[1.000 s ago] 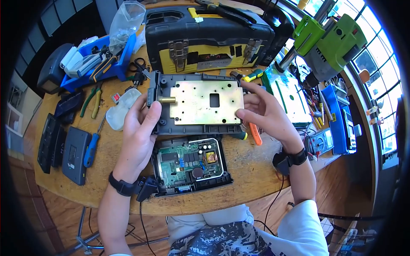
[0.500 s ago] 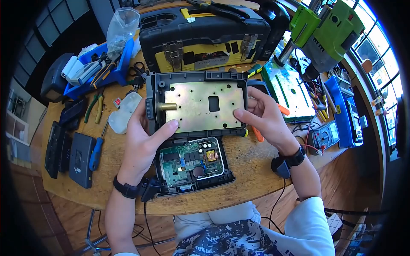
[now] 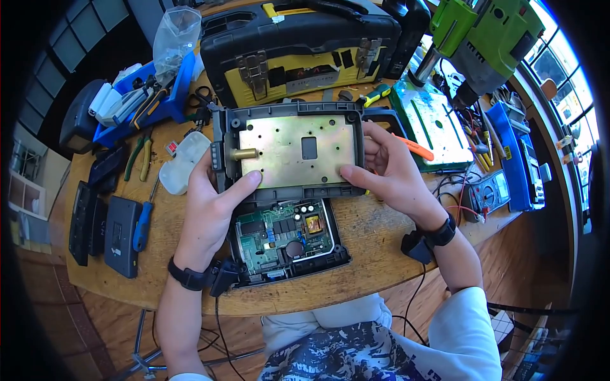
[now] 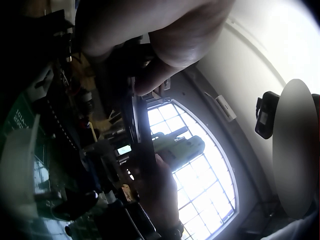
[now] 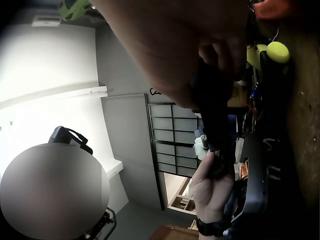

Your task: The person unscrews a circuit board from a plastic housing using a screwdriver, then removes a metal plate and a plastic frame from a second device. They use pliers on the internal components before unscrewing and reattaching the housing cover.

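Both hands hold up a dark plastic housing half (image 3: 219,155) in the head view, its inner side facing me. A gold-coloured metal plate (image 3: 279,136) with small holes and a square cutout lies inside it. A short brass post (image 3: 244,153) stands at the plate's left edge. My left hand (image 3: 210,206) grips the left end, thumb on the plate's lower left. The right hand (image 3: 400,174) grips the right end, thumb at the lower right corner, other fingers behind. Below lies the other housing half with a green circuit board (image 3: 260,257). Both wrist views show the housing edge-on and dark.
Behind stands a black and yellow toolbox (image 3: 298,38). A green drill press (image 3: 483,47), a multimeter (image 3: 489,193) and a blue bin (image 3: 518,171) are at the right. At the left are a blue tray (image 3: 175,95), a screwdriver (image 3: 141,227) and a grey device (image 3: 119,235).
The left thumb has shifted from beside the brass post to the plate's lower left. The housing half has tilted slightly, and both hands still grip it. The head view has shifted a little.
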`<action>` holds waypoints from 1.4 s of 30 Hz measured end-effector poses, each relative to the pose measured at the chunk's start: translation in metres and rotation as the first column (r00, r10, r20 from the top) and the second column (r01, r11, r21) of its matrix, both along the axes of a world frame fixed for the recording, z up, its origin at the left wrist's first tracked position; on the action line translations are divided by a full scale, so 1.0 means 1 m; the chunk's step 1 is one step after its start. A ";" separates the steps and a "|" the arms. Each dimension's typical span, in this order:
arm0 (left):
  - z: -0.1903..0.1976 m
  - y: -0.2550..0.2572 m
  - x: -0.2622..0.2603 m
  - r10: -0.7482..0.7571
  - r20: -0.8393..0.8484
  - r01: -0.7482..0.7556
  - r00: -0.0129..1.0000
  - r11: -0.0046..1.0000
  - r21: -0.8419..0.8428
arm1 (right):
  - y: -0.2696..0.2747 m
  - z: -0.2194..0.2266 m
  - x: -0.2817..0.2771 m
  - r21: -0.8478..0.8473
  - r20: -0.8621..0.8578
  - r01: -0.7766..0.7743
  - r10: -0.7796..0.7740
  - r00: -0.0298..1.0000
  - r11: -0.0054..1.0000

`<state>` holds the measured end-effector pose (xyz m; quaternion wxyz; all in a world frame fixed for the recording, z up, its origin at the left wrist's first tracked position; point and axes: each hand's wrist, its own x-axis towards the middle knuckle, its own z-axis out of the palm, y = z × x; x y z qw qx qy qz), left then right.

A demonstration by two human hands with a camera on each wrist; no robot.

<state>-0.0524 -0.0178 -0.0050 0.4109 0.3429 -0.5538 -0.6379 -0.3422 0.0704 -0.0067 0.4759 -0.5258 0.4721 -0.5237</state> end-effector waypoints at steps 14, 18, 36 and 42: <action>-0.001 0.008 0.002 -0.035 0.109 0.048 0.993 0.992 -0.118 | 0.005 0.002 0.007 -0.112 -0.133 0.111 -0.125 0.983 0.987; -0.001 0.009 0.003 -0.033 0.124 0.048 0.992 0.992 -0.116 | 0.006 0.002 0.007 -0.112 -0.168 0.124 -0.142 0.976 0.986; 0.003 0.009 0.004 -0.050 0.185 0.085 0.981 0.979 -0.185 | 0.008 -0.001 0.010 -0.132 -0.236 0.156 -0.184 0.954 0.979; 0.007 0.010 0.003 -0.041 0.201 0.080 0.979 0.979 -0.189 | 0.009 0.002 0.010 -0.121 -0.195 0.156 -0.178 0.964 0.980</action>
